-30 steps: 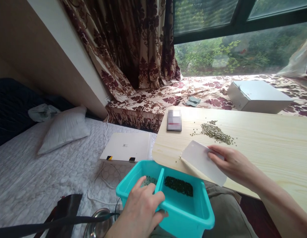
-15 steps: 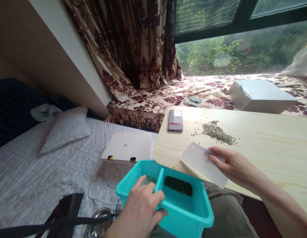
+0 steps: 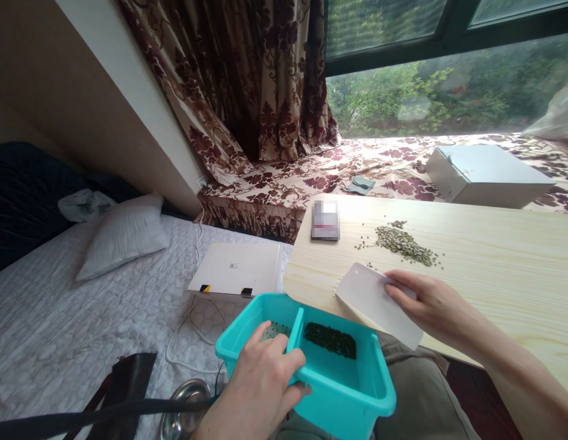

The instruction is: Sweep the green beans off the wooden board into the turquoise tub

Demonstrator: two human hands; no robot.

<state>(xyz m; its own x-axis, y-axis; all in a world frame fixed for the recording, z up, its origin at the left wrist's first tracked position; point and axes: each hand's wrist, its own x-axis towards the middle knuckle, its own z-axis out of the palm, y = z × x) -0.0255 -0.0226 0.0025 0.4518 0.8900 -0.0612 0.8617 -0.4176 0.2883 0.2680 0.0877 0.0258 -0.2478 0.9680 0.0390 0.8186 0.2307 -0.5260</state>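
My left hand [image 3: 265, 373] grips the near rim of a turquoise two-part plastic bin [image 3: 379, 391], its fingers reaching over the left compartment. That compartment holds pale bits with a few dark grains, partly hidden by the fingers. In the right compartment lies a heap of dark green grains [image 3: 330, 340]. A white, flat plastic scraper [image 3: 373, 302] is pinched in my right hand [image 3: 424, 299], tilted at the table's near edge beside the bin. Beyond it, a loose pile of small greenish-brown grains [image 3: 405, 245] is spread on the wooden table [image 3: 504, 269], with stray ones around.
A blurred packet [image 3: 325, 221] lies at the table's left corner. On the bed [image 3: 36, 342] to the left are a flat white box [image 3: 235, 267], a cable, a metal bowl [image 3: 185, 397] and a pillow [image 3: 123, 235]. A white box [image 3: 490, 174] stands on the window sill.
The view has shifted very slightly. Both hands, the scraper and the bin hold nearly the same places.
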